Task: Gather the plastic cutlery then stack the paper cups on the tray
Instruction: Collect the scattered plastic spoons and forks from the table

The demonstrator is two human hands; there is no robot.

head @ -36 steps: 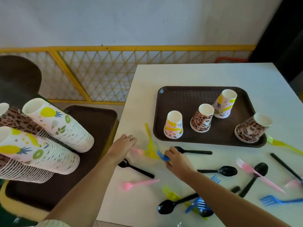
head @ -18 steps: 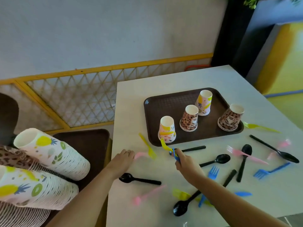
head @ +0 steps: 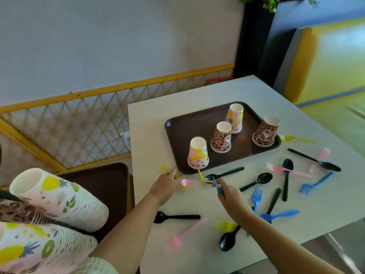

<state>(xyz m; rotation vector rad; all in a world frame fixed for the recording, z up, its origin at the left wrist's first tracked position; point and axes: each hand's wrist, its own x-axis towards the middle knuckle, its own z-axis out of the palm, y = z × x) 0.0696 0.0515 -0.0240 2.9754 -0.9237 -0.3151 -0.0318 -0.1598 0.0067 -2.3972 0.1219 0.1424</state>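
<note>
A brown tray on the white table carries several upside-down paper cups: a fruit-print cup at its near edge, a leopard cup, another fruit cup and a leopard cup. My right hand pinches a blue fork and a yellow fork, just in front of the tray. My left hand lies flat on the table, fingertips at a pink piece, with a blurred yellow fork beside it. Black spoons, pink, blue and yellow forks lie scattered over the near table.
Long stacks of paper cups lie on their side at lower left. A second brown tray sits left of the table. A yellow lattice fence runs behind. The table's near edge is close to my right arm.
My right hand, holding the blue fork, has picked up a yellow fork too. My left hand slid right toward the pink piece. The view swung left and up.
</note>
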